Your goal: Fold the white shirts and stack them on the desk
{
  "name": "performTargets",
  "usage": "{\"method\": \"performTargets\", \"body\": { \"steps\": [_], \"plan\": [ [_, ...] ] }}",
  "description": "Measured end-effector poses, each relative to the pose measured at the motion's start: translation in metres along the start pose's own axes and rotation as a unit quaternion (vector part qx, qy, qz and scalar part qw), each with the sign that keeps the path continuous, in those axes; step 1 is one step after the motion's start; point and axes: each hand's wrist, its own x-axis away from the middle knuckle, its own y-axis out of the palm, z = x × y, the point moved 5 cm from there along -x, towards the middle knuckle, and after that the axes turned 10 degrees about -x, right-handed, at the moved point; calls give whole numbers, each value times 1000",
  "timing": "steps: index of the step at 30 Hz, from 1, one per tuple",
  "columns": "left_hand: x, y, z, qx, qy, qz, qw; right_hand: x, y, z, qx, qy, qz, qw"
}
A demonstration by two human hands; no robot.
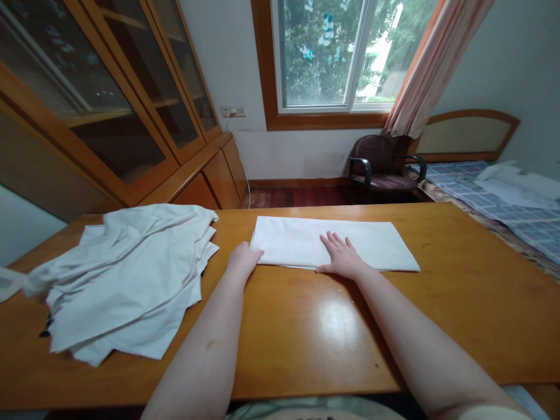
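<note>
Seemingly to keep the folded white cloth (pixel 291 239) flat on the bench (pixel 289 332), the left hand (pixel 243 260) pinches its left end while the right hand (pixel 343 258) lies spread on top.

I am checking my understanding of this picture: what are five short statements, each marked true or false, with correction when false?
1. The right hand rests on the folded white cloth with fingers spread. True.
2. The heap of white fabric lies on the table, to the left of the folded white cloth. True.
3. The left hand touches that heap. False: it touches the folded white cloth, at its left end.
4. The curtain is dark green. False: it is pinkish.
5. The chair has armrests. True.
</note>
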Motion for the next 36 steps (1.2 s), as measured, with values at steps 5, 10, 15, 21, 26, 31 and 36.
{"method": "performTargets", "body": {
  "steps": [5,10,15,21,26,31,36],
  "plan": [
    [9,-9,3,170,-2,57,984,5,-6,-4,-20,-15,0,1000],
    [21,9,23,652,-85,85,749,5,-11,-5,-45,-1,11,999],
    [29,30,54,777,-61,6,626,2,-8,-5,-22,5,18,1000],
    [37,40,68,744,-26,-47,666,4,-7,-11,-33,3,1,999],
    [38,38,66,681,-10,6,732,6,-7,-18,-72,-8,-20,997],
    [41,30,64,474,34,72,877,4,-5,-15,-128,-37,-14,991],
    [57,15,84,426,215,64,877,-1,-2,-3,-235,-44,20,971]
  ]
}}
